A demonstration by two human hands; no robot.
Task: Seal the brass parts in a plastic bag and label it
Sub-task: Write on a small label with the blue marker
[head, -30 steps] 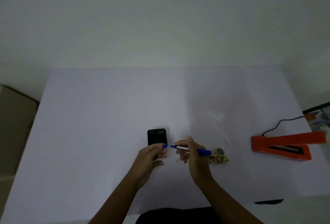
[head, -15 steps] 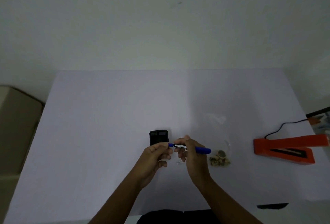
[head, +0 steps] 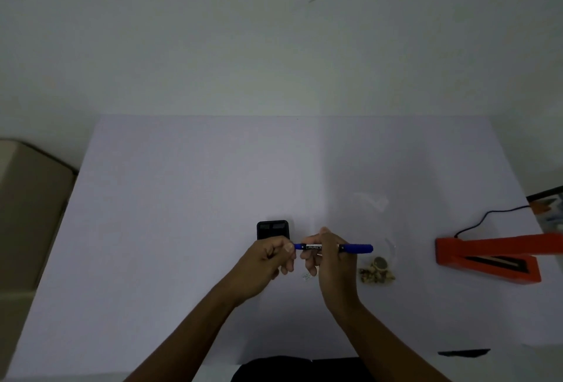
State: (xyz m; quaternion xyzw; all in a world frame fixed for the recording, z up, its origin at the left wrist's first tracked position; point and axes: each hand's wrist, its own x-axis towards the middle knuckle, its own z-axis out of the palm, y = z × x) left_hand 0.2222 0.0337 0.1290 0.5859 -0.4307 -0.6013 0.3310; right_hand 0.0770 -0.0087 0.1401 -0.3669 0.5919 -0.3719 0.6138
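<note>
A blue marker (head: pixel 355 248) lies level between both hands above the white table (head: pixel 182 214). My right hand (head: pixel 332 259) grips its barrel. My left hand (head: pixel 268 259) pinches the marker's left end, where the cap sits; the cap itself is hidden in the fingers. Right of my right hand a clear plastic bag (head: pixel 377 229) lies flat, with a small heap of brass parts (head: pixel 377 270) at its near end. A small white label (head: pixel 307 277) lies on the table below the hands.
A black box-like object (head: pixel 272 229) stands just behind my left hand. An orange heat sealer (head: pixel 490 255) with a black cord (head: pixel 484 217) sits at the right edge. A beige chair (head: pixel 27 214) is left of the table.
The two hands have come together: the gap between the marker tip and my left hand has closed, and the left fingers now meet the marker's left end.
</note>
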